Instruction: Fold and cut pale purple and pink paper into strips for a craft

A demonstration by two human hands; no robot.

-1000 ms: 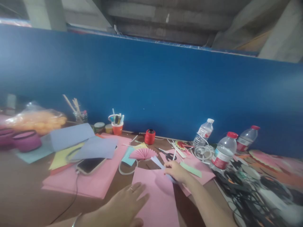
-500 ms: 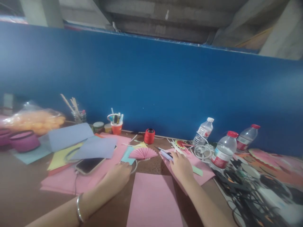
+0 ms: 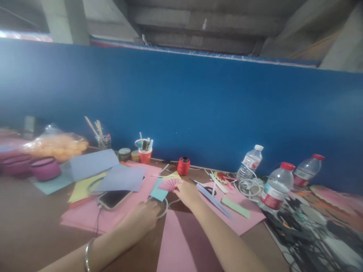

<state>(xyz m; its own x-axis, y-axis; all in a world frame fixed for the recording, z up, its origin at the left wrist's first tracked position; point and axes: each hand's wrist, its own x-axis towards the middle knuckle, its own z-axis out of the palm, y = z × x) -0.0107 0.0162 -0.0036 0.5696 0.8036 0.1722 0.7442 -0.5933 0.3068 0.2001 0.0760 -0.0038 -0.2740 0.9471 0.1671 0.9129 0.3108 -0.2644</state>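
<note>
- The red spool [image 3: 183,166] stands on end on the bench [image 3: 22,211], probably so that it cannot roll.
- The pink pleated fan [image 3: 168,184] lies spread out nearer the person than the spool and slightly left of it; its ribs seem to need a light touch.
- The right hand [image 3: 187,193] reaches below the spool, fingers bent over the fan's right part; whether they pinch it I cannot tell.
- The left hand [image 3: 149,214] is low, nearer the person and left of the spool, beside a white hoop [image 3: 165,207]; its fingers' grip is hidden.
- Lavender strips [image 3: 214,202] rest right of the spool, apparently set aside, leaving both hands room.
</note>
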